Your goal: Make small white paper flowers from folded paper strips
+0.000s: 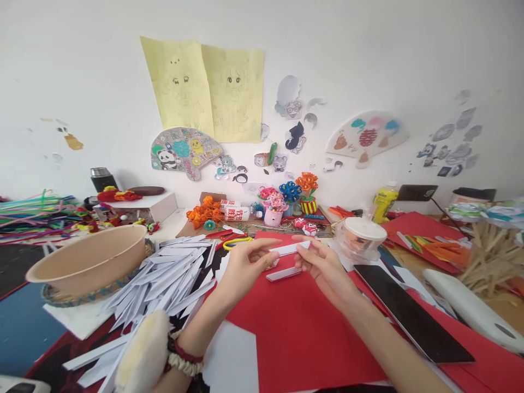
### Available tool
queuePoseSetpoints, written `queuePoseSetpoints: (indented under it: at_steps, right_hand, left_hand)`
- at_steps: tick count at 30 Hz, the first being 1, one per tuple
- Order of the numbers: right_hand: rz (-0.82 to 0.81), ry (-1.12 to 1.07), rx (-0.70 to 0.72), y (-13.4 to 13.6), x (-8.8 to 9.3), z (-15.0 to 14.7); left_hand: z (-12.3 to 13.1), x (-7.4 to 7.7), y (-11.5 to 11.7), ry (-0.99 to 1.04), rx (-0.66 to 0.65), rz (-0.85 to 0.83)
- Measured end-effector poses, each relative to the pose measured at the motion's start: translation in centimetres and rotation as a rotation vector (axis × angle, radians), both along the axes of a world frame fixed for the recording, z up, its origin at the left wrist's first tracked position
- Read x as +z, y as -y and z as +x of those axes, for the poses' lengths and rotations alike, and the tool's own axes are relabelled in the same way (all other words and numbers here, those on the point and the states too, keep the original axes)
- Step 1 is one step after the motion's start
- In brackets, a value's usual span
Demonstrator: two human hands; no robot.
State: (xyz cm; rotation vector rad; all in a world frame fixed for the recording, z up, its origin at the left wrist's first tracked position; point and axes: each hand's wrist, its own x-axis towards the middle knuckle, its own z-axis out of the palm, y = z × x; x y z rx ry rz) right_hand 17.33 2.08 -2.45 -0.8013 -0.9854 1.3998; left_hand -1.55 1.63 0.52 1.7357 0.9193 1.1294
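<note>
Between my two hands is a narrow folded white paper strip point(290, 249), held above a sheet of red paper point(303, 338). My right hand point(325, 267) pinches its right end between thumb and fingers. My left hand point(245, 267) closes on the left end, with the thumb along its lower edge. Just below, a second folded strip point(282, 274) lies near the right fingers on the red sheet. A heap of similar folded white strips point(164, 278) spreads to the left of my left forearm.
A beige bowl point(88, 254) stands at left. Yellow-handled scissors point(237, 242) lie behind my left hand. Flowerpots with handmade flowers point(273, 215) line the wall. On the right are a lidded tub point(364, 232), a dark tablet point(413, 314) and a white device point(475, 308).
</note>
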Motion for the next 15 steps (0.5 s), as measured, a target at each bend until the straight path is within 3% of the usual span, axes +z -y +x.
queuePoseSetpoints:
  at_steps: [8, 12, 15]
  right_hand:
    - [-0.087, -0.092, 0.179, -0.17, -0.18, 0.22]
    - [-0.096, -0.107, 0.173, -0.25, -0.27, 0.25]
    - [-0.122, -0.166, 0.148, -0.24, -0.33, 0.13]
  left_hand:
    - [-0.03, 0.12, 0.38, -0.053, -0.003, 0.151]
    - [0.11, 0.4, 0.64, -0.088, 0.043, 0.225]
    - [0.31, 0.39, 0.81, -0.038, 0.094, 0.188]
